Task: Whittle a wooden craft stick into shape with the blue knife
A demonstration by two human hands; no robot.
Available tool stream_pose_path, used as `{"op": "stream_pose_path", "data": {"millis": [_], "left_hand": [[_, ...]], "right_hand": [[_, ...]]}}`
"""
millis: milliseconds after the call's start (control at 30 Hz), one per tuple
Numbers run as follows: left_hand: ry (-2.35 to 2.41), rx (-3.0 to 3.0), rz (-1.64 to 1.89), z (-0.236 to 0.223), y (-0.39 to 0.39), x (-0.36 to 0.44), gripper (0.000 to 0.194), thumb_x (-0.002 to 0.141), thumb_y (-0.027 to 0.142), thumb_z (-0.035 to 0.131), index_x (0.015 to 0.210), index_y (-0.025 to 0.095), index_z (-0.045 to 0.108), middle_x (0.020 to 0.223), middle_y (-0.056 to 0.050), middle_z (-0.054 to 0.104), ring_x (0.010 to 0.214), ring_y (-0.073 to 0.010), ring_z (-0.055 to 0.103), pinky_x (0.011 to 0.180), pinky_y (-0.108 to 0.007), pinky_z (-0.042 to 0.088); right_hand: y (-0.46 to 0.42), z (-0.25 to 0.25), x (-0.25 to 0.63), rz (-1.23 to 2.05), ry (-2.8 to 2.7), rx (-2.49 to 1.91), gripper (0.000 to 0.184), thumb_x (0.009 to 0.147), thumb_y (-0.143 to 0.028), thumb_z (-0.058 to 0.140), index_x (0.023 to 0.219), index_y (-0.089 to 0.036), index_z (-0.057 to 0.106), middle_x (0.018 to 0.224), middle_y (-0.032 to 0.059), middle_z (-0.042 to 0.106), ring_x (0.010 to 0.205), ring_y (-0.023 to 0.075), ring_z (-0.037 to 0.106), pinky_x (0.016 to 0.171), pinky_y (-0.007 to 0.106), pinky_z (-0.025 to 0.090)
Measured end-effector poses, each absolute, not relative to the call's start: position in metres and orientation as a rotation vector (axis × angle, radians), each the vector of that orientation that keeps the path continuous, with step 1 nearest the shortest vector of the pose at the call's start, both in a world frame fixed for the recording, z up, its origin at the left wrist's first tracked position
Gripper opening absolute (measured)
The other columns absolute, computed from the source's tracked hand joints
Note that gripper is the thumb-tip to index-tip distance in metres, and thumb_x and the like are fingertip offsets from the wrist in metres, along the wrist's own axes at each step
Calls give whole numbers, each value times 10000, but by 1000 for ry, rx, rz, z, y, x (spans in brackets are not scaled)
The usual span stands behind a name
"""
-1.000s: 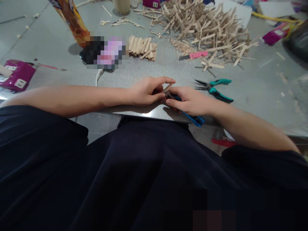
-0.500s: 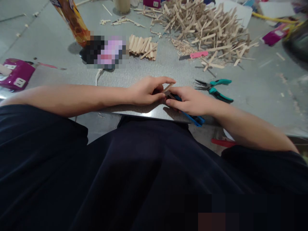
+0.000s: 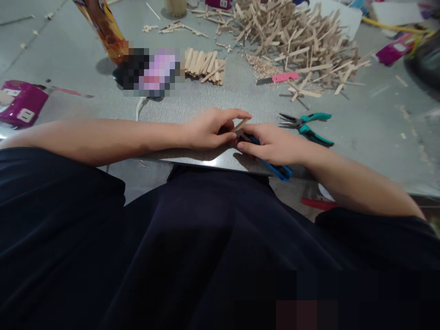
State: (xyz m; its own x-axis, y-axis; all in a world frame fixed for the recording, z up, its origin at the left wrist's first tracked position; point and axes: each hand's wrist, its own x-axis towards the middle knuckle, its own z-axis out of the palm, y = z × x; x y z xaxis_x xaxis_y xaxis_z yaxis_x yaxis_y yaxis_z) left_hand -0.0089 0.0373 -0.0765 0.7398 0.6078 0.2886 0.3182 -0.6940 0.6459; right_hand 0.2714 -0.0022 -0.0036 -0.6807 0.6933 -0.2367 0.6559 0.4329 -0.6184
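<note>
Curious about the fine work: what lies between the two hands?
In the head view, a wooden stick in the left hand and the metal tip of the blue tool in the right hand.

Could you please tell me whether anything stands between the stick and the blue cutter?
Nothing visible does: the stick, in the left hand, lies right beside the tip of the blue cutter, in the right hand. The green pliers lie beyond the right wrist.
</note>
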Motion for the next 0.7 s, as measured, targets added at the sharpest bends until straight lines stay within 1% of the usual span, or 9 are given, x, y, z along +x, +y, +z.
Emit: {"op": "stream_pose_path", "data": {"millis": [67,167,333,533,700], "left_hand": [[692,2360,655,-76,37,-9,727,1105,386,782,1798,176,717,785,27,739,712,-217,649,814,-345,530],[639,2344,688,-76,37,-9,721,1115,408,773,1787,154,714,759,29,690,724,-235,659,825,-370,537],[644,2344,687,-78,38,-8,689,1124,387,771,1774,167,702,792,30,695,726,-225,642,863,-369,535],[623,2342,656,-72,35,-8,752,1101,361,674,1811,115,702,793,16,683,731,-236,640,830,-374,511],[643,2334,637,-70,35,-8,732,1106,373,710,1807,163,721,784,29,682,744,-228,630,819,-360,501]], "right_hand": [[-2,-4,272,1089,-2621,-1226,282,1140,-544,745,1179,-274,674,984,84,762,1047,337,736,969,452,486],[-2,-4,272,1092,-2625,-1229,299,1138,-564,753,1174,-279,668,982,83,759,1043,338,732,962,451,484],[-3,-2,271,1086,-2645,-1233,278,1139,-542,724,1159,-272,660,977,97,760,1038,343,731,965,455,475],[-1,-2,272,1060,-2675,-1205,293,1141,-553,704,1185,-266,667,991,94,767,1005,328,729,943,439,470],[0,-4,273,1033,-2687,-1198,309,1129,-563,707,1183,-261,677,995,98,762,983,327,718,949,440,477]]}}
